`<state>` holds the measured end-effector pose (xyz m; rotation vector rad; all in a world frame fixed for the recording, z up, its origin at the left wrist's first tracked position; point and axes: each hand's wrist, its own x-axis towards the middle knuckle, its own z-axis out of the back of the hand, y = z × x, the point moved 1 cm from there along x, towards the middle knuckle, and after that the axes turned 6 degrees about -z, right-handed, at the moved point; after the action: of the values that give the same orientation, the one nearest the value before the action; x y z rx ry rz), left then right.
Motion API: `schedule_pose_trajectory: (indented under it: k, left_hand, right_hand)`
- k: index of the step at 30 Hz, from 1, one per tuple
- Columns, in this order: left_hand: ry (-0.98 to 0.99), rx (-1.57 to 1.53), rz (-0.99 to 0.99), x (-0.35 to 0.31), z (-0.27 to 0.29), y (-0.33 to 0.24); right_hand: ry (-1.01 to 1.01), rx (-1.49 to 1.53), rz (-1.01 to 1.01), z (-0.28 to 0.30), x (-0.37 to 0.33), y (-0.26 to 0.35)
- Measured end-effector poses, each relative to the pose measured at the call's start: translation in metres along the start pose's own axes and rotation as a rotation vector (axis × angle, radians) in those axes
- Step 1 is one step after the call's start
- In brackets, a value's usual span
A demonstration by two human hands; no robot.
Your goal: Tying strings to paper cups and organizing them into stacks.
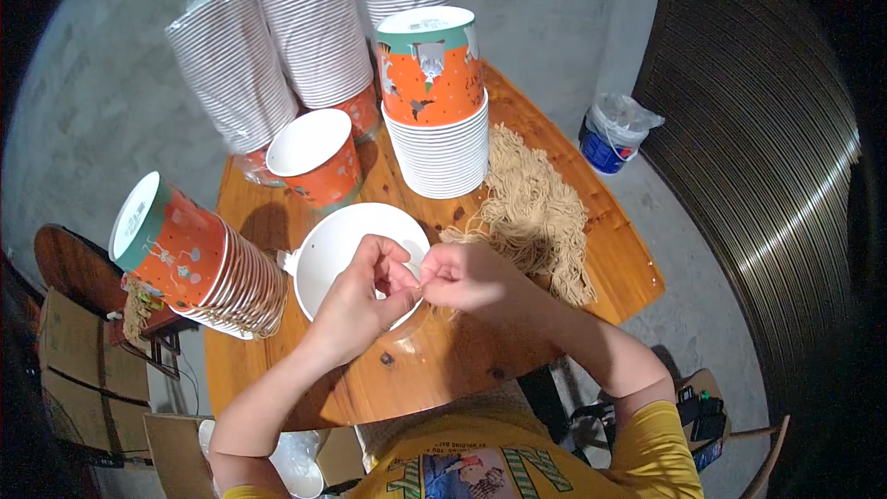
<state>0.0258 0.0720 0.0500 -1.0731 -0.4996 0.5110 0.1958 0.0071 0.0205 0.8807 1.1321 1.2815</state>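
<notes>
Both my hands meet over a white paper bucket (pixel 325 245) that stands at the near middle of the table with its mouth toward me. My left hand (pixel 356 310) has thumb and fingertips pinched together. My right hand (pixel 473 277) pinches too, its fingertips touching or nearly touching the left ones. Whatever lies between the fingertips is too small to make out. To the right of my right hand is a loose heap of tan cord (pixel 536 208). An orange printed bucket (pixel 314 162) stands upright just beyond the white one.
Upside-down nested bucket stacks stand at left (pixel 185 254) and back (pixel 432 83); tan cord hangs about the left one. Tall plastic-wrapped bucket stacks (pixel 314 28) rise at the back left of the wooden table (pixel 443 360). A blue-and-white pail (pixel 612 134) sits on the floor at right.
</notes>
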Motion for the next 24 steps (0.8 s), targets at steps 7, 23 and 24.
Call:
schedule_pose_trajectory:
  k: [7,23,24]
  left_hand:
    - [0.029,-0.152,0.059,0.002,0.002,0.005]
    - [0.036,-0.273,0.116,0.002,0.001,0.002]
    - [0.035,-0.276,0.117,0.002,0.001,0.002]
  right_hand:
    - [-0.08,0.175,0.179,-0.004,-0.006,-0.013]
    - [-0.564,-0.463,0.681,-0.018,-0.017,-0.004]
    - [-0.576,-0.443,0.703,-0.018,-0.017,-0.003]
